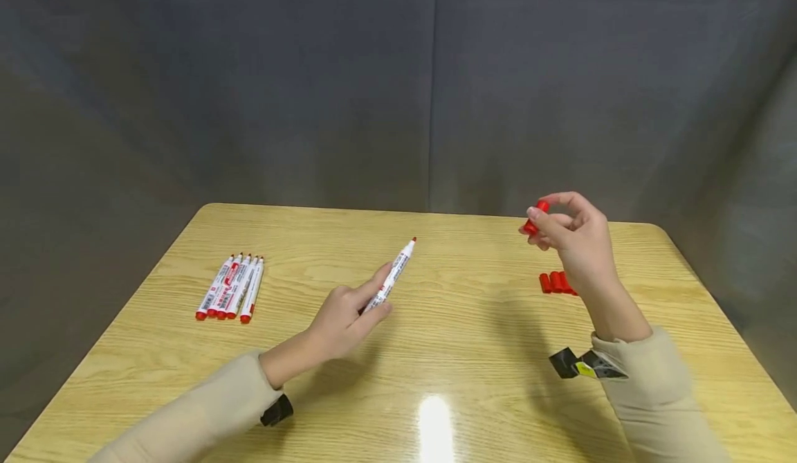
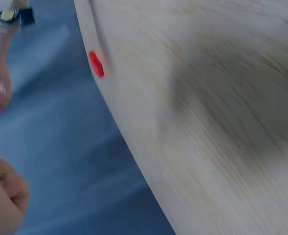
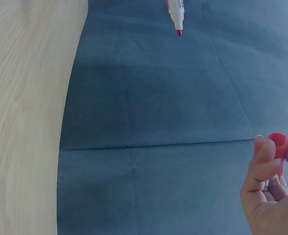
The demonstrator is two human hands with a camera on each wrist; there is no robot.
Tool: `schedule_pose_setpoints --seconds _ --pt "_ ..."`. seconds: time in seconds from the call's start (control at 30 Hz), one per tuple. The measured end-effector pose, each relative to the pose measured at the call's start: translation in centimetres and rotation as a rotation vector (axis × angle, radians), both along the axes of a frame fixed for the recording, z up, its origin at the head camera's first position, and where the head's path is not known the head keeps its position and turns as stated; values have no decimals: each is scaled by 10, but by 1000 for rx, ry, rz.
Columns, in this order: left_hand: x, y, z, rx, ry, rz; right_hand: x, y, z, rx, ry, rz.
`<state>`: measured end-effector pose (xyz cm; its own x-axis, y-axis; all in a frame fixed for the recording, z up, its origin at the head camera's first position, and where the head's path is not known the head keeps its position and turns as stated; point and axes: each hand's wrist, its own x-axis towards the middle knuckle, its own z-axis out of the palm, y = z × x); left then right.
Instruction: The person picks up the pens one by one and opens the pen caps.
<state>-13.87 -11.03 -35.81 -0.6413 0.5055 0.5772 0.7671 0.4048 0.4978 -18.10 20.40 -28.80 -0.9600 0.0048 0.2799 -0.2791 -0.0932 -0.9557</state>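
My left hand (image 1: 345, 318) grips a white marker (image 1: 392, 279) near the middle of the table, its bare red tip slanting up and away. Higher and to the right, my right hand (image 1: 579, 241) pinches a red marker cap (image 1: 537, 218) between thumb and fingers. The cap's round open end (image 3: 278, 138) shows in the right wrist view, where the marker (image 3: 176, 14) points down from the top, apart from the cap. In the left wrist view only part of my left hand (image 2: 6, 198) appears, the marker out of sight.
On the left of the wooden table (image 1: 448, 359), several uncapped white markers (image 1: 229, 290) lie side by side, tips away from me. Several red caps (image 1: 555, 282) stand in a row at the right, partly behind my right hand. A dark cloth (image 1: 324, 96) hangs beyond the far edge.
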Motion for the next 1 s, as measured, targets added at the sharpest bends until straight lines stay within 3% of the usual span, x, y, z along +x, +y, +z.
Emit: schedule_pose_setpoints --seconds 0.33,0.6,0.83,1.0 --pt "-8 -29 -5 -2 81 92 5 14 0 46 4 -19" --pt "-8 -59 -6 11 55 178 6 32 0 68 -31 12" --pt "-8 -86 -6 37 71 273 10 41 -4 233 -131 3" --pt "-8 -100 -4 34 90 339 14 45 -5 311 -145 -20"
